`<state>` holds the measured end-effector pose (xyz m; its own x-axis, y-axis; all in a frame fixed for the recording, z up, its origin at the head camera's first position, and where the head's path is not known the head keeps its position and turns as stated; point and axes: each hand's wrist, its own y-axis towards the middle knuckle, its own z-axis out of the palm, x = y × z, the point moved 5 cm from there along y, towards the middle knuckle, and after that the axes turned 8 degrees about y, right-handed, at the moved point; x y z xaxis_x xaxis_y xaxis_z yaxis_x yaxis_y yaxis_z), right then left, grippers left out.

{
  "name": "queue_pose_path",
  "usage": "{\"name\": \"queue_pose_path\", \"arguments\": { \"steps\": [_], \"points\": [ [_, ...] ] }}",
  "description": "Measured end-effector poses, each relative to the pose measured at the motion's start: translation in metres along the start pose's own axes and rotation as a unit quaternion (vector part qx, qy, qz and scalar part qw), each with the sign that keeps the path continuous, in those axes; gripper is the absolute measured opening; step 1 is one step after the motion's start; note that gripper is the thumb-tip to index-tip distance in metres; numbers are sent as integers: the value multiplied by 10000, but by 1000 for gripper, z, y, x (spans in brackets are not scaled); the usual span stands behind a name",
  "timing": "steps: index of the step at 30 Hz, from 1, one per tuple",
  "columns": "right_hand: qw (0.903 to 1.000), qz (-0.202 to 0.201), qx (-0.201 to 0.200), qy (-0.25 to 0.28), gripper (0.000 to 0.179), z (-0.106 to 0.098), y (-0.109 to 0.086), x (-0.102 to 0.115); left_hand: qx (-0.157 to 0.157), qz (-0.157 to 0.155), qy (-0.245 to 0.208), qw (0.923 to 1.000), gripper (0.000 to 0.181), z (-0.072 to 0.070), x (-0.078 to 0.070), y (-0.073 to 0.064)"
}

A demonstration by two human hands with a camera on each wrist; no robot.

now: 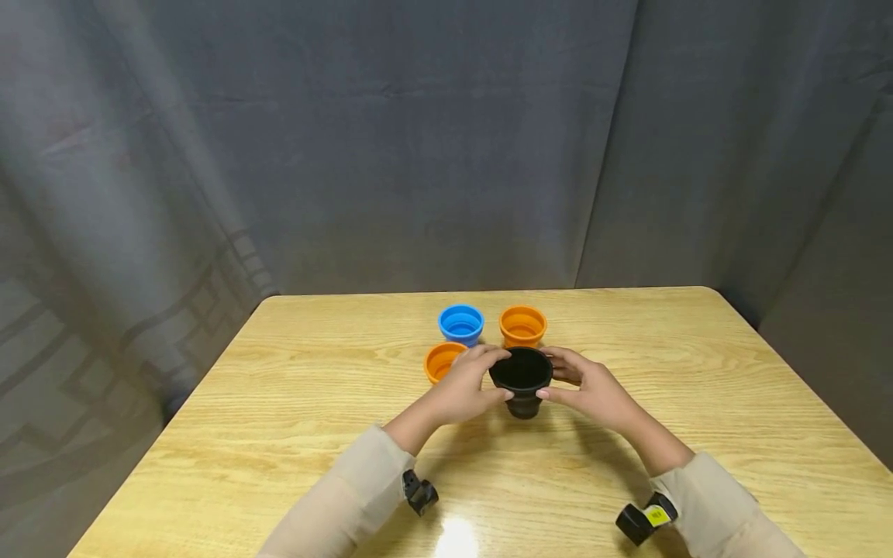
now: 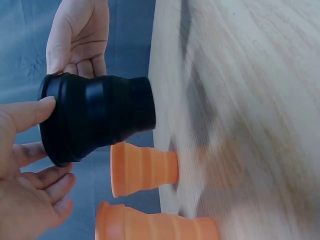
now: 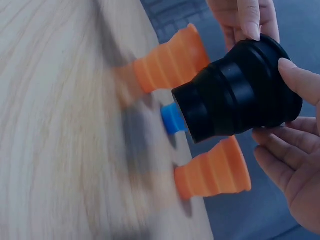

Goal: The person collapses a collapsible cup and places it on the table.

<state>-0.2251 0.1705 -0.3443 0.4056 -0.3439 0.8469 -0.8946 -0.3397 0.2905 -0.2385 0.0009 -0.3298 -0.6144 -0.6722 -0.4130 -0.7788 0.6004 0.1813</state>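
Between both hands, a black collapsible cup [image 1: 522, 380] with a ribbed, tapering body is held upright above the wooden table [image 1: 314, 434]. My left hand [image 1: 470, 384] grips its rim from the left, thumb in front and fingers behind. From the right, my right hand [image 1: 586, 385] pinches the same rim. In both wrist views the cup's narrow base hangs clear of the tabletop. An orange cup [image 1: 441, 363] stands just behind my left hand, partly hidden by it. Behind the black cup are a blue cup [image 1: 461, 322] and another orange cup [image 1: 523, 324].
Grey curtains [image 1: 418, 155] hang behind the table and along its sides. A small black camera [image 1: 420, 493] is strapped to the left wrist, and another camera [image 1: 645, 519] to the right. Beige sleeves cover both forearms.
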Motion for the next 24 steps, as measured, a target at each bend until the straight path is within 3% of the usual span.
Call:
{"name": "queue_pose_path", "arguments": {
  "steps": [7,9,14,17,24],
  "points": [
    [9997,-56,-232,-52,56,0,-2,10,-252,-77,-851,9960,44,-2,0,-8],
    [9996,-34,-283,6,56,1,-2,12,-313,-114,-1172,9926,42,-2,1,-11],
    [9990,1,-424,122,53,4,-4,17,-342,-243,-1970,9795,35,-20,-17,-23],
    [9986,43,-521,85,50,4,-5,20,-438,-235,-2249,9731,32,-28,-24,-27],
    [9983,-78,-578,27,40,7,-5,26,-548,-310,-2605,9634,26,-27,-18,-29]
  ]
}}
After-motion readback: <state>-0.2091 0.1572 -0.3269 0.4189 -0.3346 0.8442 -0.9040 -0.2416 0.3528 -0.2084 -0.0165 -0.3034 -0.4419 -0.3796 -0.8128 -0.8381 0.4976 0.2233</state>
